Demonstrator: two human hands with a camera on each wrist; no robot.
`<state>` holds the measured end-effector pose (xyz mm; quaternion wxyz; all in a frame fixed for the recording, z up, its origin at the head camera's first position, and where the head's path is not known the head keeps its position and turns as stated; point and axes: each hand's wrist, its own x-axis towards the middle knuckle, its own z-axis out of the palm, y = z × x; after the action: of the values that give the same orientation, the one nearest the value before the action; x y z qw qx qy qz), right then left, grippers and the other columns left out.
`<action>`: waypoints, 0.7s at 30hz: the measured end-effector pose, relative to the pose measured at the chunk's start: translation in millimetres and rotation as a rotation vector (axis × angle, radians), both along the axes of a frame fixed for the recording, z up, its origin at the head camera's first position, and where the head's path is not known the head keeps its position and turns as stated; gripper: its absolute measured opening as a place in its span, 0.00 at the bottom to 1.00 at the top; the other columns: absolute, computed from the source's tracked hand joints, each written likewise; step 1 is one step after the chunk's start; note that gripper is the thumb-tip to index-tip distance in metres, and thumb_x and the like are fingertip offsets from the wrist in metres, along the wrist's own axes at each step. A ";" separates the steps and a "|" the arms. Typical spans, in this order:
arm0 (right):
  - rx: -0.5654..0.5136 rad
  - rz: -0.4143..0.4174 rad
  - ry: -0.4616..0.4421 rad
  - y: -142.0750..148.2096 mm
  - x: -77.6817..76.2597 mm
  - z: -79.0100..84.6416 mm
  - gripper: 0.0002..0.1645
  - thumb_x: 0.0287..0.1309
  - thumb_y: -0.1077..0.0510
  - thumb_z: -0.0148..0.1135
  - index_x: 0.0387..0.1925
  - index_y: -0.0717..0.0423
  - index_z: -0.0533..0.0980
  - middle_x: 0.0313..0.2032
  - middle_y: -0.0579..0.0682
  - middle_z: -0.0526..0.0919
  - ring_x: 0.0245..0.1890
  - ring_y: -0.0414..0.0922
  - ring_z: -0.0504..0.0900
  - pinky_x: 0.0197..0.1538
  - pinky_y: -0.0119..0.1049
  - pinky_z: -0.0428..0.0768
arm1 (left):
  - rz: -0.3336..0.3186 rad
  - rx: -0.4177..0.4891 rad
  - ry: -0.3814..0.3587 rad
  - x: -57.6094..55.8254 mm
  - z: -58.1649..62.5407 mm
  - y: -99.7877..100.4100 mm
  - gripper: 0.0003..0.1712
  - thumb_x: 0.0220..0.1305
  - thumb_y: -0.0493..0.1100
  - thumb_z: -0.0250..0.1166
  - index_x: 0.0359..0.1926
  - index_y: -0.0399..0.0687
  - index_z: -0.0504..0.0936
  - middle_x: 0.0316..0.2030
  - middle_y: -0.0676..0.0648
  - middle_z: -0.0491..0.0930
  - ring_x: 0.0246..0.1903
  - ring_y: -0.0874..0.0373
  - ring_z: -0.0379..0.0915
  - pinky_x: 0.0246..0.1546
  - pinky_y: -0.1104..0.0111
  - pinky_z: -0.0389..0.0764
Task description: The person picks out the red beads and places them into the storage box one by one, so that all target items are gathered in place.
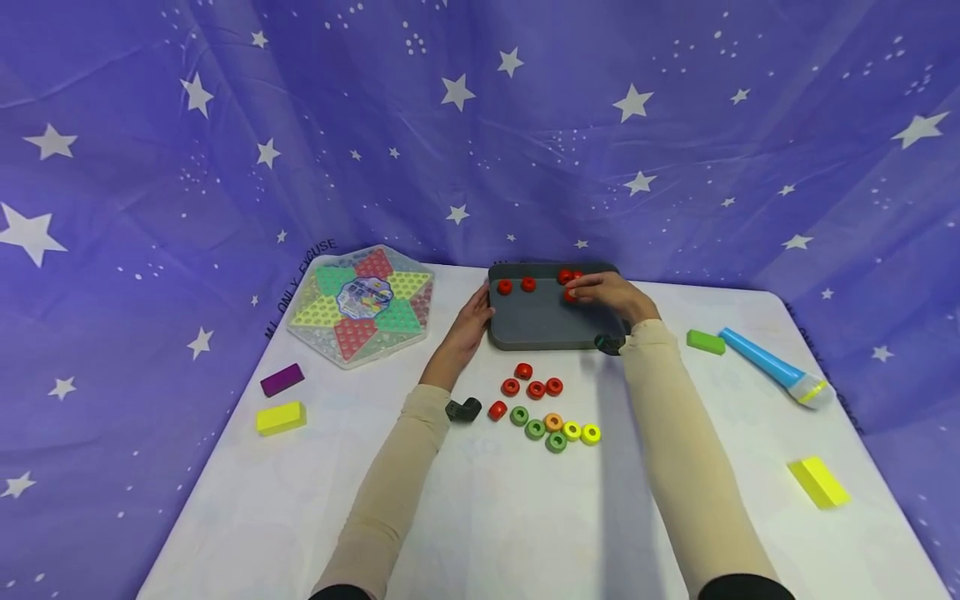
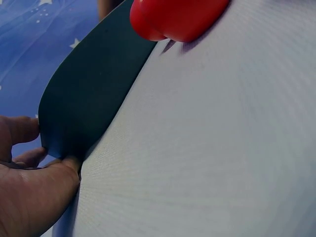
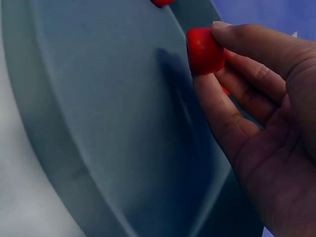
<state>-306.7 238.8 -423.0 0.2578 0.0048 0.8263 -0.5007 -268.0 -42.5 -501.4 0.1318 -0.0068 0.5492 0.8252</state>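
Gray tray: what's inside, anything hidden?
Four red beads sit toward the far side of the gray tray, one partly covered; the right grip pinches another red bead over it. Whatever lies behind that grip at the right end can't be seen.

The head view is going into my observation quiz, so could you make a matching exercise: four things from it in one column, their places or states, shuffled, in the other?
Column one
1. Left hand
2. Right hand
3. Purple block
4. Blue tube

Column two
A. Pinches a red bead over the gray tray
B. Just right of the green block
C. Touches the gray tray's left side
D. Beside a yellow block

Pairs: 1-C, 2-A, 3-D, 4-B
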 end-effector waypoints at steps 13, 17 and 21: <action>-0.020 -0.033 0.048 11.4 -19.3 -31.3 0.23 0.65 0.56 0.59 0.59 0.60 0.75 0.65 0.57 0.71 0.61 0.51 0.73 0.69 0.47 0.64 | 0.005 -0.010 -0.004 2.6 -1.0 0.0 0.36 0.70 0.28 0.47 0.75 0.50 0.52 0.75 0.48 0.47 0.74 0.56 0.42 0.73 0.61 0.49; 0.005 -0.020 0.065 10.6 -21.6 -29.5 0.25 0.63 0.54 0.62 0.59 0.59 0.76 0.63 0.57 0.72 0.61 0.50 0.72 0.68 0.48 0.64 | 0.009 -0.016 -0.004 3.0 0.0 -0.9 0.36 0.70 0.28 0.46 0.75 0.51 0.52 0.75 0.48 0.48 0.74 0.56 0.43 0.73 0.61 0.49; 0.050 -0.015 0.072 13.0 -22.8 -29.1 0.26 0.60 0.51 0.65 0.58 0.56 0.77 0.63 0.55 0.73 0.61 0.49 0.70 0.67 0.48 0.64 | -0.002 -0.021 -0.002 2.0 -0.1 -0.7 0.35 0.71 0.28 0.46 0.76 0.50 0.51 0.75 0.48 0.47 0.74 0.56 0.42 0.73 0.61 0.49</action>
<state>-329.6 251.8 -452.0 0.2241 -0.0007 0.8472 -0.4818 -265.9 -43.2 -501.5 0.1331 -0.0084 0.5576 0.8193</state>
